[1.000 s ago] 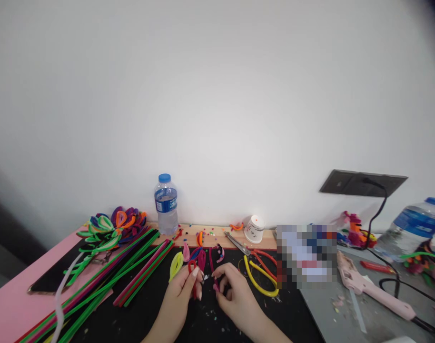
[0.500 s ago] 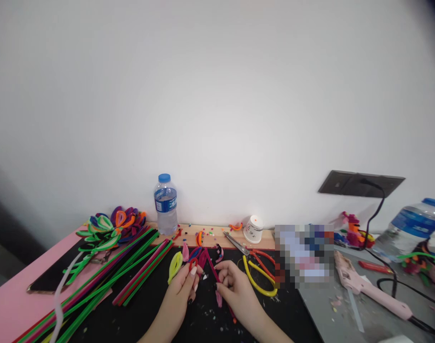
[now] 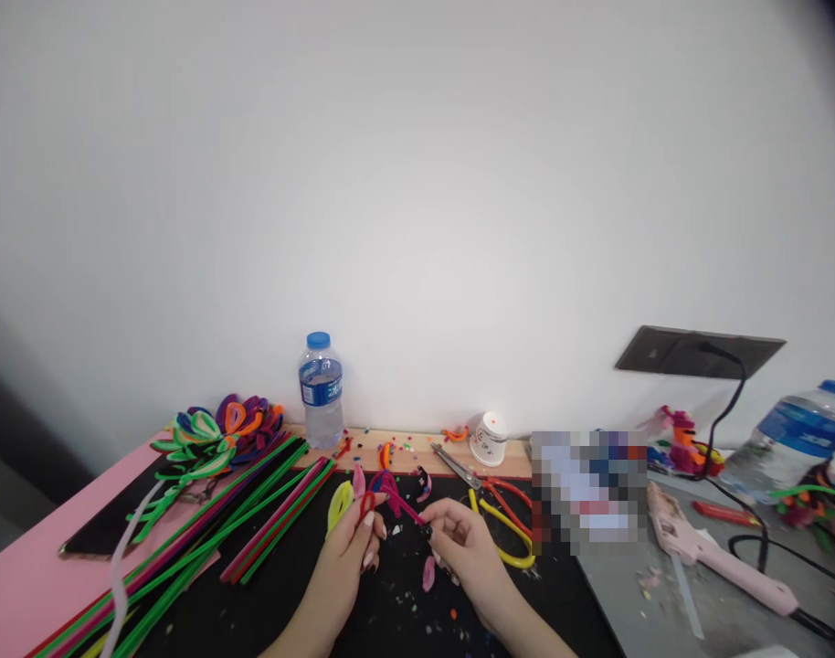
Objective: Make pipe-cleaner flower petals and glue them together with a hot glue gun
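Left hand [image 3: 349, 544] pinches a red loop [image 3: 367, 504] at its one o'clock; the right hand [image 3: 459, 544] pinches a magenta stem [image 3: 409, 510] running out toward its ten o'clock. A pink loop [image 3: 428, 574] sits at the right hand's eight o'clock. Eleven o'clock from the left, a bottle [image 3: 321, 388] wears a blue label with white characters; one o'clock from the right, a white cup [image 3: 489, 439] bears illegible dark handwriting.

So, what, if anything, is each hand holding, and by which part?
The left hand pinches a red loop by its lower part; the right hand grips a magenta strip at the right end of its visible length.
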Motion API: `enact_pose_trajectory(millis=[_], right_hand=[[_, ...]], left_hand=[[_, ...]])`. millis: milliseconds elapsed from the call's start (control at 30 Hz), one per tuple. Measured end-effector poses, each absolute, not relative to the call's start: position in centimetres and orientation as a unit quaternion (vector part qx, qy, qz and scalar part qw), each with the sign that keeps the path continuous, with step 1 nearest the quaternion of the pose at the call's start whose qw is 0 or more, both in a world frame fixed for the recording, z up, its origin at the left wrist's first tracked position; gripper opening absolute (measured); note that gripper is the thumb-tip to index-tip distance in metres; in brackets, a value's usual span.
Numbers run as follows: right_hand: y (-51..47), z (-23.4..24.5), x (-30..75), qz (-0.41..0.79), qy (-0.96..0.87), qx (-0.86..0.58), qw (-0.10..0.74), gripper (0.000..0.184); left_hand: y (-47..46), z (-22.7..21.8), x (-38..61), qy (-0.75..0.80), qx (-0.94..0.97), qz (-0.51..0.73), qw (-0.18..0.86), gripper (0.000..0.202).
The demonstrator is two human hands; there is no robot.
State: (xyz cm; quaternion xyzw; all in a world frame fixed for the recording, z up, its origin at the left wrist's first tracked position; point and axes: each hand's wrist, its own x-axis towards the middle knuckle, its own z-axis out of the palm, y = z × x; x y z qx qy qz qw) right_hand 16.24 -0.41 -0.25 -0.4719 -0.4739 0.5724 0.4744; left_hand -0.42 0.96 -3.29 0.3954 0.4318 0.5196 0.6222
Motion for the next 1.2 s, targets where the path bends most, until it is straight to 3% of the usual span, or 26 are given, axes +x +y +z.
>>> enact_pose_trajectory(millis=[133, 333, 667, 867, 1200], right_hand=[[-0.4, -0.7, 16.1, 0.575, -0.503, -0.463, 0.449, 0.007], [-0.4, -0.9, 15.9, 0.548, -0.541, -0.467, 0.435, 0.014], [-0.3, -1.4, 16.0, 0.544, -0.526, -0.466, 0.459, 0.010], [-0.7, -0.8, 15.9, 0.553, -0.568, -0.453, 0.407, 0.011], [-0.2, -1.1, 16.2, 0.580, -0.497, -0.454, 0.460, 0.007]], left_hand=[[0.9, -3.0, -0.4, 0.435, 0.398, 0.502, 0.632, 0.041], [0.5, -2.8, -0.4, 0.444, 0.408, 0.492, 0.627, 0.055], [0.1, -1.9, -0.2, 0.465, 0.455, 0.443, 0.617, 0.077], [-0.2, -1.6, -0.4, 0.469, 0.505, 0.405, 0.602, 0.052], [0.1, -1.4, -0.4, 0.501, 0.431, 0.450, 0.601, 0.054]])
